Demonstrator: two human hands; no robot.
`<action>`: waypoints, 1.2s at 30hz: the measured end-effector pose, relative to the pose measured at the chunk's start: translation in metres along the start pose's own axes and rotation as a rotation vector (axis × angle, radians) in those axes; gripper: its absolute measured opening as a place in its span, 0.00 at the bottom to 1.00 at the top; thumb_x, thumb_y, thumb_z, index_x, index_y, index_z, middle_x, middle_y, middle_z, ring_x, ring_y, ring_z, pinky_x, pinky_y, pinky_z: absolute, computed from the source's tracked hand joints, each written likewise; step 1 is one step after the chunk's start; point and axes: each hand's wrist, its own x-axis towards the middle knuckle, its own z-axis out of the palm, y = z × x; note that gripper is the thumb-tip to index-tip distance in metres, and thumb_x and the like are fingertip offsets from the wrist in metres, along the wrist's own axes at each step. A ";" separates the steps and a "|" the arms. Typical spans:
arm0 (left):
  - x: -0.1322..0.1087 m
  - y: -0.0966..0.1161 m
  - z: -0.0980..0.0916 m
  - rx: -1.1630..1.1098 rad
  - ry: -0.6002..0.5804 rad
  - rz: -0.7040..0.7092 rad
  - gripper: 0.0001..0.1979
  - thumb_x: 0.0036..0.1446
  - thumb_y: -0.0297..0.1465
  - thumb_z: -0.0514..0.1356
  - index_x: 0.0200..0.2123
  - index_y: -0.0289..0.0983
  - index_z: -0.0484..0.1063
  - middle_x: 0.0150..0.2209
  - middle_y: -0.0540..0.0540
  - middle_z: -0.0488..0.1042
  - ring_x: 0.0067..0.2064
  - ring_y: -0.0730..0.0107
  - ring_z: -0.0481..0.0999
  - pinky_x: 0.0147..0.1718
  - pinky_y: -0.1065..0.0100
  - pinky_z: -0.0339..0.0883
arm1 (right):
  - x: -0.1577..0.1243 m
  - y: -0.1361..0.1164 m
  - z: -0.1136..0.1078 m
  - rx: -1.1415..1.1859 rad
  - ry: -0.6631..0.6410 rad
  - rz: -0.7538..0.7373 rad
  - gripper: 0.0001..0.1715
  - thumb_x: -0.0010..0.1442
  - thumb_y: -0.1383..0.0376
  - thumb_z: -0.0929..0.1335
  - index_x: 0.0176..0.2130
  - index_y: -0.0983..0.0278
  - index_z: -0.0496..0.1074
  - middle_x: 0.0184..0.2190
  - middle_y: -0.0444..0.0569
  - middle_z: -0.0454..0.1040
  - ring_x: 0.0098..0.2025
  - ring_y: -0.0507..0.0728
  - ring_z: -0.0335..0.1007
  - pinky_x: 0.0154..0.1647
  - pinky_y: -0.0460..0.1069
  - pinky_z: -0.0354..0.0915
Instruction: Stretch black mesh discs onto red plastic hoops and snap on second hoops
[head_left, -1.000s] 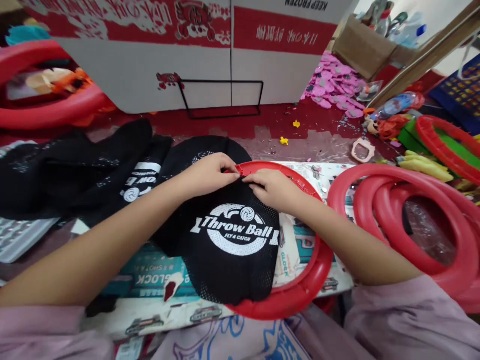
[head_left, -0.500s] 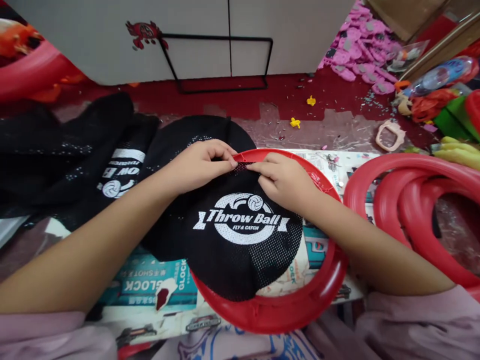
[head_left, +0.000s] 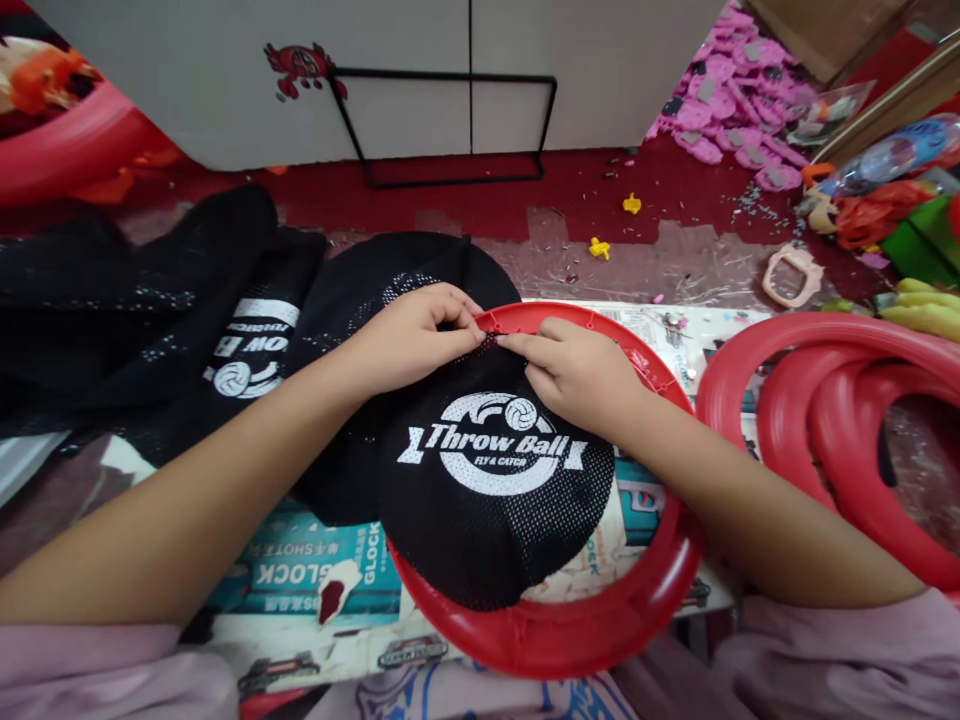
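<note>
A round black mesh cloth (head_left: 450,540) printed "Throw Ball Fly & Catch" lies across a red plastic ring (head_left: 555,640). My left hand (head_left: 420,335) pinches the cloth's top edge between thumb and fingers, at the far rim of the ring. Close beside it, my right hand (head_left: 585,375) has its index finger pressed on the same edge, the other fingers curled under. Whether its thumb grips the cloth is hidden. The ring shows its hollow inner side with small pegs along the far rim.
More black mesh cloths (head_left: 135,320) are heaped at the left. Several red rings (head_left: 787,420) lie stacked at the right. Flattened printed cardboard (head_left: 322,570) covers the work surface. Beyond are yellow pieces (head_left: 598,248), a pale frame-shaped piece (head_left: 791,277), pink parts (head_left: 720,110) and a plastic bottle (head_left: 892,155).
The whole view has shifted slightly, so everything sits a little further right and lower. Both hands stay at the cloth's top edge, with the fingertips nearly unmoved on it.
</note>
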 end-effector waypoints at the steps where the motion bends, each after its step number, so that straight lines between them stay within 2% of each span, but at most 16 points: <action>1: 0.000 0.001 0.001 0.004 0.002 -0.002 0.08 0.50 0.30 0.60 0.21 0.34 0.72 0.39 0.45 0.74 0.41 0.64 0.72 0.49 0.61 0.63 | -0.001 0.000 0.000 -0.039 -0.003 -0.010 0.24 0.64 0.67 0.59 0.55 0.57 0.72 0.39 0.53 0.74 0.35 0.57 0.67 0.29 0.49 0.55; 7: -0.001 0.002 0.007 0.092 0.020 -0.015 0.06 0.46 0.29 0.59 0.20 0.35 0.72 0.37 0.47 0.74 0.40 0.64 0.72 0.46 0.63 0.64 | -0.006 -0.005 -0.003 -0.304 -0.014 -0.127 0.24 0.66 0.66 0.57 0.56 0.59 0.70 0.34 0.54 0.73 0.30 0.57 0.65 0.24 0.50 0.43; 10: 0.000 0.002 0.009 0.188 0.025 -0.017 0.07 0.44 0.30 0.59 0.18 0.35 0.72 0.36 0.47 0.75 0.40 0.64 0.73 0.44 0.63 0.64 | -0.005 -0.007 -0.007 -0.315 -0.066 -0.135 0.24 0.66 0.68 0.56 0.55 0.61 0.71 0.35 0.55 0.73 0.32 0.57 0.66 0.24 0.50 0.42; 13: -0.002 0.006 0.005 0.222 -0.009 -0.009 0.07 0.44 0.32 0.58 0.20 0.36 0.73 0.36 0.47 0.75 0.39 0.65 0.73 0.42 0.65 0.64 | -0.003 -0.007 -0.009 -0.244 -0.099 -0.106 0.24 0.66 0.67 0.57 0.56 0.61 0.69 0.39 0.55 0.74 0.33 0.57 0.66 0.25 0.50 0.47; 17: -0.009 0.014 -0.008 0.227 -0.075 -0.074 0.08 0.43 0.34 0.57 0.22 0.37 0.73 0.36 0.48 0.75 0.37 0.65 0.74 0.39 0.66 0.65 | 0.000 -0.007 -0.007 -0.095 -0.109 -0.103 0.23 0.64 0.66 0.59 0.56 0.58 0.70 0.40 0.51 0.74 0.36 0.56 0.67 0.30 0.49 0.53; 23: -0.031 0.010 -0.034 0.343 -0.172 -0.153 0.08 0.43 0.36 0.58 0.22 0.39 0.73 0.35 0.47 0.76 0.37 0.61 0.74 0.40 0.62 0.65 | 0.009 -0.026 -0.002 -0.021 -0.096 -0.266 0.22 0.64 0.67 0.60 0.55 0.60 0.71 0.39 0.52 0.74 0.35 0.55 0.66 0.30 0.49 0.53; 26: -0.041 0.009 -0.048 0.331 -0.189 -0.207 0.08 0.43 0.36 0.60 0.25 0.40 0.76 0.33 0.48 0.77 0.36 0.60 0.75 0.38 0.63 0.66 | 0.017 -0.038 -0.006 0.008 -0.139 -0.313 0.21 0.64 0.67 0.60 0.54 0.62 0.72 0.41 0.53 0.74 0.38 0.57 0.68 0.30 0.49 0.54; 29: -0.045 0.012 -0.056 0.273 -0.091 -0.243 0.11 0.43 0.39 0.63 0.29 0.40 0.78 0.31 0.49 0.78 0.34 0.60 0.75 0.34 0.64 0.65 | 0.025 -0.042 -0.017 0.073 -0.198 -0.319 0.20 0.63 0.69 0.61 0.52 0.63 0.73 0.44 0.53 0.75 0.43 0.59 0.69 0.34 0.50 0.58; 31: -0.043 0.015 -0.055 0.192 0.009 -0.202 0.11 0.43 0.40 0.64 0.28 0.40 0.77 0.29 0.49 0.77 0.32 0.62 0.74 0.32 0.65 0.64 | 0.029 -0.041 -0.023 0.147 -0.231 -0.305 0.21 0.62 0.71 0.62 0.51 0.64 0.74 0.46 0.53 0.75 0.45 0.58 0.70 0.39 0.50 0.61; 34: -0.032 0.016 -0.042 0.041 0.171 -0.117 0.09 0.45 0.38 0.66 0.27 0.38 0.76 0.25 0.50 0.74 0.28 0.68 0.71 0.28 0.67 0.61 | 0.031 -0.035 -0.030 0.243 -0.279 -0.275 0.21 0.60 0.74 0.62 0.49 0.67 0.75 0.47 0.53 0.77 0.47 0.57 0.71 0.47 0.51 0.62; 36: -0.022 0.013 -0.028 -0.067 0.255 -0.077 0.10 0.48 0.38 0.65 0.26 0.37 0.74 0.24 0.50 0.73 0.27 0.70 0.70 0.28 0.68 0.61 | 0.030 -0.030 -0.031 0.272 -0.278 -0.254 0.21 0.59 0.75 0.63 0.49 0.68 0.76 0.47 0.53 0.77 0.47 0.57 0.72 0.49 0.51 0.62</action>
